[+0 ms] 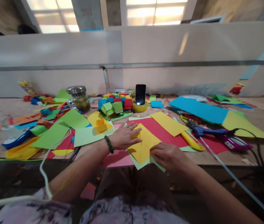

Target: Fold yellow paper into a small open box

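A sheet of yellow paper [143, 146], turned cornerwise and showing a crease down its middle, lies in front of me at the table's near edge. My left hand [124, 137], with a green bead bracelet [108, 144] at the wrist, rests flat on its left part, fingers spread. On the opposite side, my right hand [169, 155] pinches the paper's right corner between closed fingers. Under it are pale green paper [135, 163], red paper [172, 137] and pink paper [117, 158]. A small yellow folded paper box [101, 125] sits beyond my left hand.
Behind the papers stand a pile of coloured paper cubes [117, 106], a phone [140, 94] propped in a tape roll [140, 107], and a glass jar [79, 99]. To the right lie a yellow-handled cutter [192, 141], a blue glue gun [206, 130] and cables [258, 143].
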`<state>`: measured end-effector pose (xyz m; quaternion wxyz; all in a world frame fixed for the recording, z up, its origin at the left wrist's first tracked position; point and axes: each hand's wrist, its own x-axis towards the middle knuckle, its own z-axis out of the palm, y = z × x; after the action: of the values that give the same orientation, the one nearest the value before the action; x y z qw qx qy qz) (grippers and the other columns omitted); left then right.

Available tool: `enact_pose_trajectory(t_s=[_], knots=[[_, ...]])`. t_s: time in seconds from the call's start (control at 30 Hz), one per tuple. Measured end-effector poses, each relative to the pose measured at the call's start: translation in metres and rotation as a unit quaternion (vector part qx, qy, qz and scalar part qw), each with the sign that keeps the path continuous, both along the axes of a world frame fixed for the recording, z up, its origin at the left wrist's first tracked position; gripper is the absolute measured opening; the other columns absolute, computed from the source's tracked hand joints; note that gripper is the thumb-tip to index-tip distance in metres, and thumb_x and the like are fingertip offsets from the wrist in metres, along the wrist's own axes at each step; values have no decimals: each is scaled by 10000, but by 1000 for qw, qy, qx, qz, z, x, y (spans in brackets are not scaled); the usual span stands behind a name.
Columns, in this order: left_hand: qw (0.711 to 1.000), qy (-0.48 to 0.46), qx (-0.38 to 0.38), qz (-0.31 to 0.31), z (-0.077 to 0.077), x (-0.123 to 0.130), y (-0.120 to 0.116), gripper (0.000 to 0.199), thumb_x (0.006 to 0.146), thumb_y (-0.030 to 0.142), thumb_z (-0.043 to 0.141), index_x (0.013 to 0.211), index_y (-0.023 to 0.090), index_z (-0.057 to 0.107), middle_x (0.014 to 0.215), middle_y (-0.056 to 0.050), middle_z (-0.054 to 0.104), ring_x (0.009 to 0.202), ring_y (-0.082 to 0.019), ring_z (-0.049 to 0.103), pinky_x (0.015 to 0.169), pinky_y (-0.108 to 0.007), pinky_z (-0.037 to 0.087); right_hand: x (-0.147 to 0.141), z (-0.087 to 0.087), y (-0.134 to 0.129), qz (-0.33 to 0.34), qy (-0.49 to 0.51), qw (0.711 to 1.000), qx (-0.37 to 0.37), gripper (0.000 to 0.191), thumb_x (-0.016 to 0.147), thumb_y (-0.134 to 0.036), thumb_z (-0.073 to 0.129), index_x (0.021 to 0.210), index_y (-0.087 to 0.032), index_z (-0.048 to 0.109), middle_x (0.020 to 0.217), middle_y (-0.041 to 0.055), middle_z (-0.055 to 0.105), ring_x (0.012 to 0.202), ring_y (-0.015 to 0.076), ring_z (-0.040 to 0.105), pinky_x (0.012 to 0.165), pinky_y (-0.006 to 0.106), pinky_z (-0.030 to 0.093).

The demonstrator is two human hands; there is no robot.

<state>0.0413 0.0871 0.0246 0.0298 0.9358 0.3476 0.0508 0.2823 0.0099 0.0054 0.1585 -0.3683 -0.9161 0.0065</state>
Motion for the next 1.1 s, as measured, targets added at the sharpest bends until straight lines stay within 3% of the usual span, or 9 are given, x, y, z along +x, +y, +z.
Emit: enact_pose_trajectory(t_s=[0.13, 0.23, 0.33, 0.47, 0.6, 0.8, 0.93, 1.03, 1.1], knots=[[1000, 14, -11, 13, -21, 16, -2, 632, 922, 583, 387, 1399, 172, 438, 1402, -219, 471, 1266, -371, 459, 1002, -529, 368, 13, 1, 7, -55, 45, 996, -57, 236, 948, -253, 479, 880, -167, 688, 904, 84, 718, 849, 187, 657, 740, 279, 494], [999, 0, -10, 46, -32, 23, -13, 662, 937, 574, 347, 1430, 133, 395, 1436, -259, 412, 1313, -413, 394, 1030, -607, 303, 8, 7, 15, -116, 56, 990, -65, 271, 953, -335, 486, 1001, -158, 685, 1007, 110, 708, 945, 224, 650, 812, 327, 499], [998, -18, -22, 61, -31, 24, -17, 648, 941, 559, 355, 1436, 142, 386, 1454, -251, 395, 1335, -417, 364, 1056, -650, 228, -10, 13, 15, -144, -1, 987, -74, 384, 920, -467, 516, 1051, -145, 679, 1058, 148, 691, 994, 289, 630, 848, 408, 492], [995, -45, -71, 54, -14, 12, -2, 490, 948, 446, 419, 1358, 186, 485, 1337, -166, 548, 1224, -316, 508, 1029, -490, 365, -35, 14, 6, -138, -54, 986, -82, 614, 798, -634, 596, 1127, -118, 648, 1154, 197, 645, 1049, 358, 587, 872, 488, 477], [984, -102, -115, 93, -2, 3, 24, 404, 896, 384, 522, 1237, 168, 551, 1172, -111, 645, 1005, -225, 622, 869, -321, 477, -40, 10, -1, -131, -37, 985, -108, 695, 760, -675, 607, 1167, -112, 628, 1259, 213, 590, 1126, 362, 544, 907, 489, 472], [952, -196, -136, 190, -16, 19, 43, 453, 665, 301, 746, 1044, 116, 582, 954, -98, 669, 860, -235, 639, 687, -289, 497, -39, 3, -7, -152, 20, 981, -119, 628, 795, -580, 640, 1236, -135, 596, 1320, 172, 559, 1192, 324, 511, 992, 467, 437], [938, -257, -146, 182, -15, 20, 46, 344, 617, 218, 764, 915, 124, 621, 703, 0, 635, 602, -157, 598, 505, -227, 440, -34, -11, -6, -137, 62, 981, -123, 578, 840, -572, 587, 1253, -167, 592, 1321, 156, 567, 1210, 303, 522, 1009, 453, 445], [931, -316, -120, 138, 10, 17, 39, 123, 699, 205, 704, 767, 135, 630, 644, 20, 602, 578, -129, 568, 525, -220, 435, -22, -9, 7, -140, 144, 980, -6, 531, 889, -502, 550, 1310, -179, 537, 1313, 163, 567, 1204, 288, 541, 977, 443, 485], [923, -361, -83, 109, 38, 13, 27, 118, 766, 225, 652, 690, 141, 620, 654, 7, 590, 626, -132, 562, 571, -233, 443, -12, 9, 17, -184, 225, 942, 171, 591, 886, -422, 583, 1399, -171, 431, 1355, 186, 517, 1257, 310, 492, 1003, 492, 457]])
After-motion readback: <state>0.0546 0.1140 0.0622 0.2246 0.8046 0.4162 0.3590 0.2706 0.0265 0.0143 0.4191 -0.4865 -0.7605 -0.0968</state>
